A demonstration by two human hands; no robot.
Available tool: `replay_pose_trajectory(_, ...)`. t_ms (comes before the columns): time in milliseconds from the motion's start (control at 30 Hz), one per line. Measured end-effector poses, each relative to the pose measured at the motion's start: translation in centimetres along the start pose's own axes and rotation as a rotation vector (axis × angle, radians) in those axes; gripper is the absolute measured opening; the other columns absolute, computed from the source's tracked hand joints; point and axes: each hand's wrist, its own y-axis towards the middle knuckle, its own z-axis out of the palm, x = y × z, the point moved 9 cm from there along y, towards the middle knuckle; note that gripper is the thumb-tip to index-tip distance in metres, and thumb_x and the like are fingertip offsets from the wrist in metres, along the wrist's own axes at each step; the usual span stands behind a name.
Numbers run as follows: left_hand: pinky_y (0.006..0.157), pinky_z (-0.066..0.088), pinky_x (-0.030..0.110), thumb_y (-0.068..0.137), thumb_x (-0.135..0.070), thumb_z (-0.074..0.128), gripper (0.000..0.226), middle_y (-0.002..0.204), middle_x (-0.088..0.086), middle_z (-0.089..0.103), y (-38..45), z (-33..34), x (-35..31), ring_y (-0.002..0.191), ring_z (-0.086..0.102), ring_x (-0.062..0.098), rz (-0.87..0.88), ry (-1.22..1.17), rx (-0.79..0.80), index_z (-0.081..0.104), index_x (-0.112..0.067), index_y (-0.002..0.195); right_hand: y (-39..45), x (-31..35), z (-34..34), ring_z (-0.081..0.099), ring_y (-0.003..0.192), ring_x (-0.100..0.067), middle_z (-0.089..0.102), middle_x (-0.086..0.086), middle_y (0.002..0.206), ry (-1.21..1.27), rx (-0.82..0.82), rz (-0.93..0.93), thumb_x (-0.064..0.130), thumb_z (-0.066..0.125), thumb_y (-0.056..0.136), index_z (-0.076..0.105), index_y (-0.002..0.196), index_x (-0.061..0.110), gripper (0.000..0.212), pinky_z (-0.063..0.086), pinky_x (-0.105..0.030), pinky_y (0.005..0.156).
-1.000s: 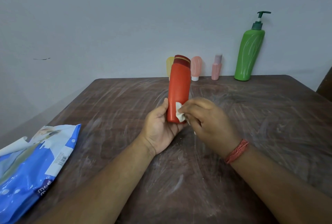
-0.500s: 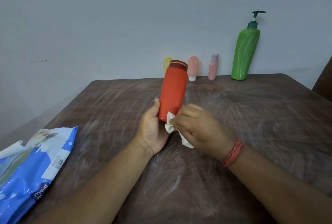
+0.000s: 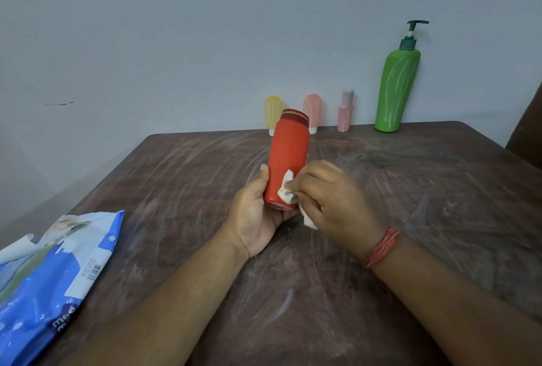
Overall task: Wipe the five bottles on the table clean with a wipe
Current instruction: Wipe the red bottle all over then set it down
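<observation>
My left hand (image 3: 254, 213) grips the base of a red bottle (image 3: 289, 154), which leans away from me above the middle of the table. My right hand (image 3: 331, 198) pinches a crumpled white wipe (image 3: 286, 189) and presses it against the bottle's lower right side. Along the back edge by the wall stand a small yellow bottle (image 3: 271, 109), partly hidden behind the red one, a small peach bottle (image 3: 313, 107), a slim pink bottle (image 3: 346, 112) and a tall green pump bottle (image 3: 397, 84).
A blue pack of wipes (image 3: 50, 277) lies at the table's left front corner. The dark wooden table (image 3: 425, 195) is streaked with white smears. A grey wall rises right behind the bottles. A dark object edge shows at the far right.
The red bottle has tipped from upright to leaning away, its base now turned toward me. My right hand has rubbed the wipe around the lower part of the bottle.
</observation>
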Motion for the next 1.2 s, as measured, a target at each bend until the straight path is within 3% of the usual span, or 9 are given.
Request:
replay_pose_trajectory(100,0.093,0.056,0.047,0.100,-0.047,0.043,0.063,0.122,0.022,0.065,0.0,-0.1,-0.1,0.101,0.067,0.030,-0.004,-0.011,0.008,0.047,-0.002,0.145,-0.2,1.2,1.0,0.059,0.088,-0.022,0.063,-0.004,0.095,0.005,0.083,-0.105,0.006,0.062,0.092,0.073,0.102,0.008,0.015,0.051,-0.036,0.078)
replay_pose_trajectory(233,0.106,0.047,0.058,0.095,-0.049,0.046,0.066,0.135,0.024,0.062,0.1,0.2,0.1,0.115,0.063,0.035,-0.004,0.007,0.026,0.050,-0.005,0.144,-0.1,-1.2,-0.6,0.059,0.089,-0.019,0.063,-0.004,0.095,-0.009,-0.052,0.067,0.004,0.065,0.091,0.073,0.100,0.007,0.013,0.052,-0.037,0.079)
replay_pose_trajectory(400,0.091,0.058,0.044,0.101,-0.047,0.041,0.064,0.121,0.022,0.067,0.0,-0.1,-0.1,0.100,0.069,0.028,-0.015,-0.070,0.007,0.047,0.000,0.145,-0.1,1.2,0.8,0.058,0.089,-0.021,0.062,-0.004,0.096,0.018,0.068,-0.095,0.007,0.057,0.093,0.071,0.100,0.008,0.015,0.049,-0.034,0.078)
replay_pose_trajectory(567,0.099,0.055,0.052,0.103,-0.044,0.043,0.061,0.134,0.024,0.063,0.1,0.1,-0.8,0.115,0.067,0.033,0.049,-0.117,0.027,0.047,0.000,0.144,-0.4,-1.9,-1.4,0.061,0.087,-0.016,0.063,-0.001,0.096,0.065,-0.150,0.178,0.001,0.064,0.091,0.072,0.098,0.007,0.012,0.051,-0.030,0.076)
replay_pose_trajectory(633,0.097,0.056,0.048,0.102,-0.046,0.047,0.065,0.131,0.024,0.064,0.1,0.2,-0.8,0.113,0.068,0.032,0.066,-0.149,0.036,0.047,0.006,0.142,-0.6,-1.7,-1.8,0.060,0.086,-0.014,0.062,0.001,0.095,0.088,-0.201,0.188,0.000,0.064,0.091,0.070,0.096,0.008,0.011,0.049,-0.023,0.077)
replay_pose_trajectory(700,0.094,0.057,0.044,0.098,-0.045,0.054,0.068,0.123,0.025,0.065,0.1,0.2,-1.0,0.108,0.069,0.030,0.080,-0.201,0.038,0.051,0.013,0.133,-0.5,-1.0,-1.6,0.059,0.085,-0.014,0.061,0.000,0.095,0.080,-0.201,0.146,0.001,0.064,0.090,0.068,0.095,0.008,0.009,0.049,-0.027,0.075)
replay_pose_trajectory(800,0.087,0.059,0.038,0.090,-0.042,0.064,0.057,0.109,0.020,0.069,0.2,0.4,-1.2,0.101,0.071,0.025,0.088,-0.256,0.070,0.059,0.008,0.118,-0.1,0.2,-1.2,0.059,0.084,-0.019,0.060,-0.005,0.094,0.036,-0.172,0.042,0.001,0.063,0.091,0.069,0.095,0.004,0.008,0.051,-0.036,0.073)
replay_pose_trajectory(967,0.088,0.059,0.039,0.079,-0.040,0.076,0.069,0.112,0.019,0.066,0.2,0.6,-1.2,0.105,0.068,0.025,0.094,-0.244,0.061,0.054,0.004,0.127,0.0,1.1,-1.7,0.058,0.084,-0.020,0.061,-0.007,0.091,-0.013,-0.203,-0.046,0.002,0.061,0.093,0.069,0.091,0.003,0.008,0.049,-0.033,0.075)
replay_pose_trajectory(1200,0.084,0.060,0.041,0.076,-0.038,0.079,0.067,0.107,0.018,0.061,-0.1,0.3,-1.8,0.101,0.068,0.026,0.135,-0.197,0.028,0.050,-0.004,0.126,-0.1,-0.5,-1.7,0.059,0.084,-0.017,0.061,-0.005,0.093,-0.008,-0.162,0.059,0.001,0.064,0.089,0.068,0.090,0.005,0.006,0.051,-0.033,0.073)
